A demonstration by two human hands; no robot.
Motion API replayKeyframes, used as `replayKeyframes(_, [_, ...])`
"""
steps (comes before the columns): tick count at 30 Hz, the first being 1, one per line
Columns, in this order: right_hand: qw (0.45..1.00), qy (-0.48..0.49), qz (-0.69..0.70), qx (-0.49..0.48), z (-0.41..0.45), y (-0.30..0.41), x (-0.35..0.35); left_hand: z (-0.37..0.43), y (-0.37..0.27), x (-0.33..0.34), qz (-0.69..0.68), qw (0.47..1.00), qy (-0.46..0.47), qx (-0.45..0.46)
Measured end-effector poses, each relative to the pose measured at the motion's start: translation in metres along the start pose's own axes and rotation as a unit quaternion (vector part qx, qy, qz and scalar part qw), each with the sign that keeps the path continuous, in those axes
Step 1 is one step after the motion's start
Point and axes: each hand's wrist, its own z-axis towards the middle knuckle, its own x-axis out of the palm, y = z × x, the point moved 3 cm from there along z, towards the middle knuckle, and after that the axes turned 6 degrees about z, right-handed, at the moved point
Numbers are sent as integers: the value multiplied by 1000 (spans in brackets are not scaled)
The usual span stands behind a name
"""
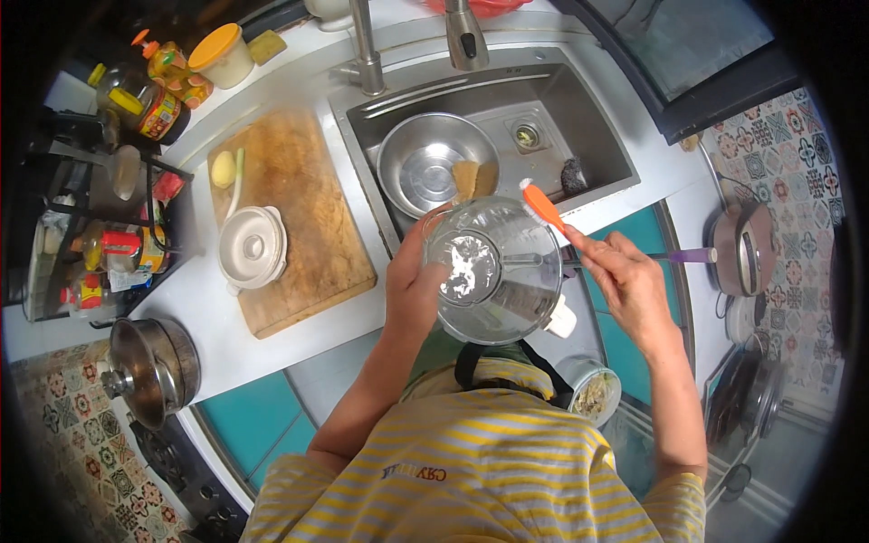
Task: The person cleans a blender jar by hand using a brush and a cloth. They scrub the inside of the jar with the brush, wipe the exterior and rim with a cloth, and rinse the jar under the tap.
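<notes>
My left hand point(415, 288) grips the left side of a clear blender jug point(519, 298), which is tilted towards me and has a white part at its lower right. My right hand point(628, 285) holds an orange brush point(541, 207) with white bristles by its handle, at the jug's upper right rim. Beyond the jug, a steel basin point(407, 153) sits in the sink point(584, 95), with a brownish sponge point(465, 178) at its near side. A white plastic lid point(253, 248) lies on the wooden cutting board point(305, 271).
The faucet point(367, 54) stands behind the sink, its spray head point(466, 41) above. A dark scouring pad point(574, 176) lies in the sink. A peeled potato point(223, 170) and a scallion stalk point(237, 180) rest on the board. A lidded pot point(173, 366) stands left; a scrap bin point(597, 394) is below.
</notes>
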Motion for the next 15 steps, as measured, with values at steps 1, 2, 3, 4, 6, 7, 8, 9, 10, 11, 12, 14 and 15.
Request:
replayKeyframes(1, [1000,-3,13,0,0,-1,3,0,1,0,-2,1000,2,0])
replayKeyframes(2, [1000,10,-8,-4,-1,0,-1,0,1,1,-1,1000,2,-1])
replayKeyframes(3, [1000,12,-6,-6,-3,2,-4,-1,1,1,-1,1000,-8,2])
replayKeyframes(4, [999,25,-30,-2,-7,2,-8,-1,2,0,0,1000,-18,5])
replayKeyframes(6, [997,40,-71,-9,-19,-1,-13,-2,-1,-1,3,1000,-19,3])
replayKeyframes(7, [996,41,-73,-13,-25,-2,-13,-2,-2,-1,5,1000,-18,2])
replayKeyframes(8, [997,34,-64,-13,-28,-4,-11,-1,-1,-2,3,1000,-22,4])
replayKeyframes(9, [998,27,-55,-13,-30,-4,-12,-1,0,-3,3,1000,-16,10])
replayKeyframes(10, [996,26,-82,-14,-25,1,-11,-1,1,-4,4,1000,-12,17])
replayKeyframes(11, [996,29,-84,-21,-17,6,-7,-1,4,-6,2,1000,-19,20])
replayKeyframes(12, [996,15,-77,-32,-6,12,-2,0,8,-6,-7,1000,-16,21])
replayKeyframes(14, [995,11,-78,-61,13,22,5,-1,10,-6,25,999,-18,24])
replayKeyframes(15, [993,12,-80,-89,18,26,13,-2,9,-5,41,999,-16,2])
